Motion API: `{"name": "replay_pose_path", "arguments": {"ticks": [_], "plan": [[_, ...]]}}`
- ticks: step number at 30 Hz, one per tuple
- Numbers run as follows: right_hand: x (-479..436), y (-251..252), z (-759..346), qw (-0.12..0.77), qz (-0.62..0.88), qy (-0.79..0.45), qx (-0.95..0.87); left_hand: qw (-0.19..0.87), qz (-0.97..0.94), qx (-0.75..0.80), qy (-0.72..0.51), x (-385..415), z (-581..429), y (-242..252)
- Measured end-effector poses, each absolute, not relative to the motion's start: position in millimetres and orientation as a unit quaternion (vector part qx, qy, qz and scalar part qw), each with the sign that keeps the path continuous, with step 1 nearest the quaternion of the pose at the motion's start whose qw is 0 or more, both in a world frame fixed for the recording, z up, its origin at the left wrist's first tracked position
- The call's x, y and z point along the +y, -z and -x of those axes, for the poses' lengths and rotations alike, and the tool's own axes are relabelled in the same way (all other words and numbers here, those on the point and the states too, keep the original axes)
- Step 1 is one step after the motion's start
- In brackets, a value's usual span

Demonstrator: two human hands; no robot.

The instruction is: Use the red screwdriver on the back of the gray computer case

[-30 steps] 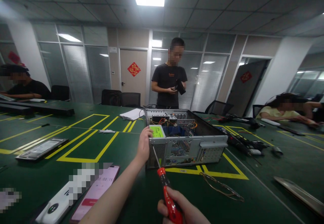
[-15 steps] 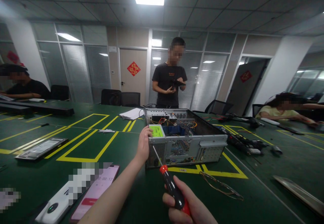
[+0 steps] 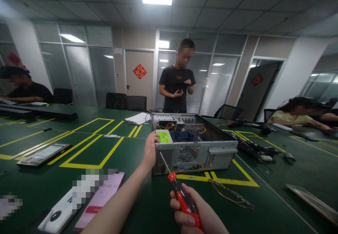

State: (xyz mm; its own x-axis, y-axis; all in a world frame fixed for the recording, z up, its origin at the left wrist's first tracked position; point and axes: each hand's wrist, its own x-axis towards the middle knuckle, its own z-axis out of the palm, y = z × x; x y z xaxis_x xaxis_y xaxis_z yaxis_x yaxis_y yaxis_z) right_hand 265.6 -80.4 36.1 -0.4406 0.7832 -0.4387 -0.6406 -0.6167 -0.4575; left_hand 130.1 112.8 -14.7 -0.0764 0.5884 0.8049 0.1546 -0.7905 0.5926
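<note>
An open grey computer case [image 3: 195, 153] lies on its side on the green table [image 3: 79, 149], its rear panel facing me. My left hand [image 3: 150, 152] grips the case's left rear corner, beside the green-labelled power supply [image 3: 163, 137]. My right hand [image 3: 196, 213] is closed round the red and black handle of a screwdriver [image 3: 182, 196]. The screwdriver's metal tip rests against the rear panel near the power supply's vent.
A phone with a pink screen [image 3: 101, 200] and a white device [image 3: 56, 213] lie near left. A loose wire [image 3: 229, 195] and tools [image 3: 256, 151] lie to the right. A metal panel [image 3: 313, 202] sits far right. A person stands behind the case; others sit at both sides.
My right hand has turned the screwdriver handle, so its red side faces up again, with the tip staying on the rear panel. The standing person shifted the object in their hands.
</note>
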Motion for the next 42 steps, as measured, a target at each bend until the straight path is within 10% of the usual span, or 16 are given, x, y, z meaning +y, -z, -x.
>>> {"name": "replay_pose_path", "arguments": {"ticks": [13,42], "plan": [[-77.9,-20.6,-273.5,0.315,0.286,-0.834,-0.352,0.165,-0.661,0.283,-0.675,112.4,-130.0,14.9],[-91.8,-33.5,-270.9,0.374,0.286,-0.818,-0.33,0.157,-0.662,0.282,-0.677,112.4,-129.1,15.4]]}}
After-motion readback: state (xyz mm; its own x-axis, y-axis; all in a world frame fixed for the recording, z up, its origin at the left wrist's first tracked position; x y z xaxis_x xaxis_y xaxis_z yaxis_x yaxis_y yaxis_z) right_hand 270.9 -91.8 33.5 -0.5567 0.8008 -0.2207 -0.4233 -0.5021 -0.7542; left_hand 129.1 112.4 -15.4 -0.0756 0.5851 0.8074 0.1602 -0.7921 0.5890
